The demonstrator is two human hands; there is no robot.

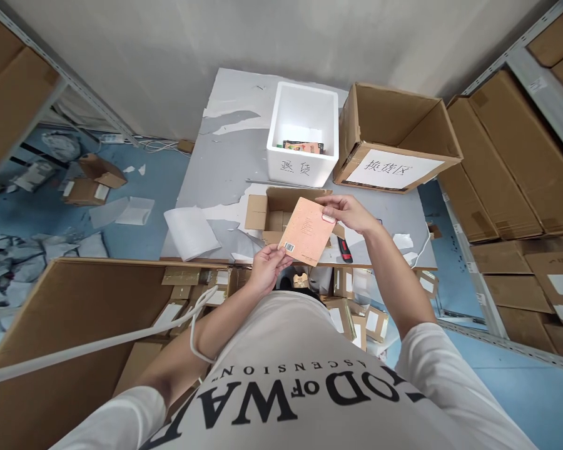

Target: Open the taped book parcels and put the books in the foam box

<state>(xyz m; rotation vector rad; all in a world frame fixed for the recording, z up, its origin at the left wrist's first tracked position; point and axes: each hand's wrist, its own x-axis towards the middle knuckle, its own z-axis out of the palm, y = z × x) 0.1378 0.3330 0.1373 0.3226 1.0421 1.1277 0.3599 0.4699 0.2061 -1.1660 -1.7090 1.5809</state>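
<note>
over the table [225, 169], book [306, 231] between both hands

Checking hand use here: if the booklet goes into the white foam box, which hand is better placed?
Probably the right hand: it grips the booklet's far top corner, closest to the foam box. The left hand holds the near bottom corner, farther away.

Bare table [225, 156] lies open on the left, while the small open carton [274, 212], white foam box [303, 134] and large cardboard box [394, 140] crowd the middle and right.
</note>
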